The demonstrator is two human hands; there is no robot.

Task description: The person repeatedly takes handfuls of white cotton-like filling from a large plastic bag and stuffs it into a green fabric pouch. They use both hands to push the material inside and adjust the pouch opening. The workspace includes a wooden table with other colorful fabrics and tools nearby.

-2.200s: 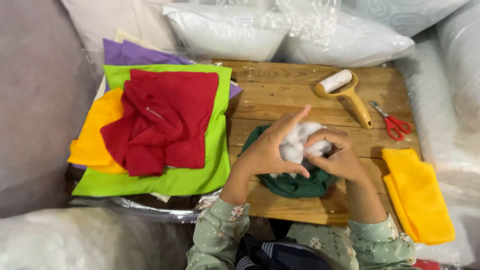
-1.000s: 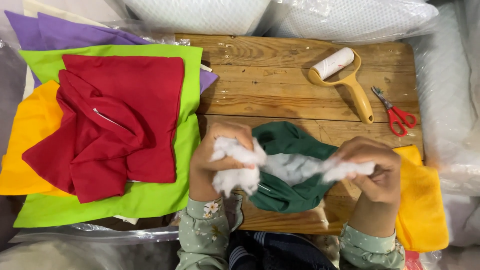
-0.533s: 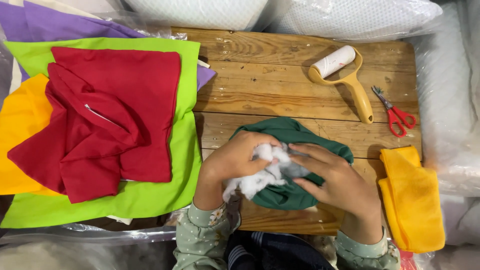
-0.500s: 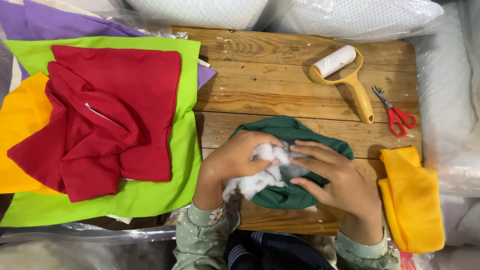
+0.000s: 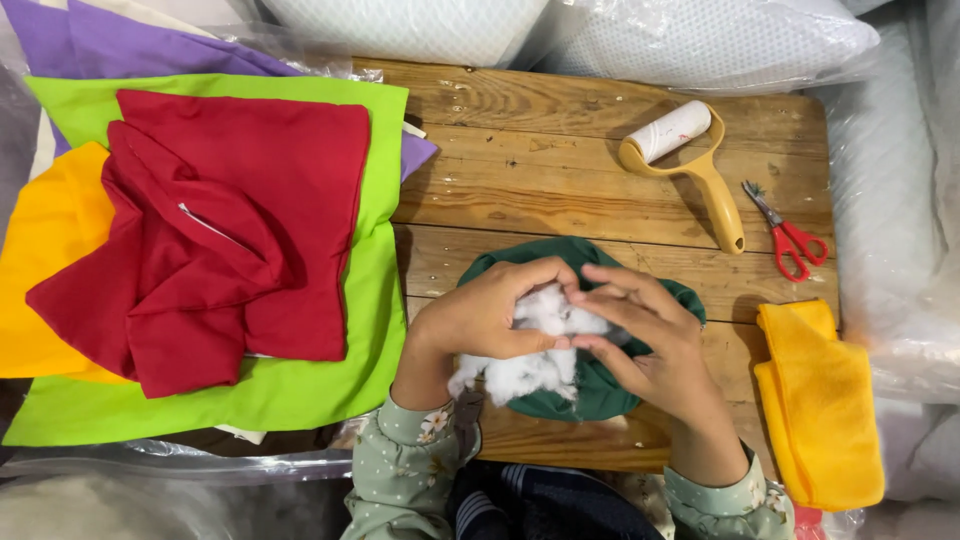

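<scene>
Wooden planks make up our work surface, a small pallet-like table (image 5: pixel 560 150) hemmed in by clear plastic bags of pillows (image 5: pixel 700 45) along the far edge and right side.

Our left hand (image 5: pixel 490 315) is closed around a clump of white fibre stuffing (image 5: pixel 535 350), thumb and fingers pinching its top, while our right hand (image 5: pixel 650 345) presses in from the right with fingers curled onto the same clump, so both hands grip it together. We hold the stuffing directly over a dark green fabric cover (image 5: pixel 590 385), which lies bunched on the near middle of the table under our hands; held there, any loose fibre lands on the cover and not on the wood.

Off to the left, a stack of flat covers waits within reach: a red one (image 5: pixel 230 230) crumpled on top, with its zip showing, over a lime green one (image 5: pixel 230 395), with orange (image 5: pixel 50 270) and purple (image 5: pixel 120 40) pieces beneath. At the far right lie a yellow-handled lint roller (image 5: pixel 690 160) and red-handled scissors (image 5: pixel 790 235), set clear of the working spot. A folded yellow cloth (image 5: pixel 820 400) sits on the near right edge, just beside our right wrist.
</scene>
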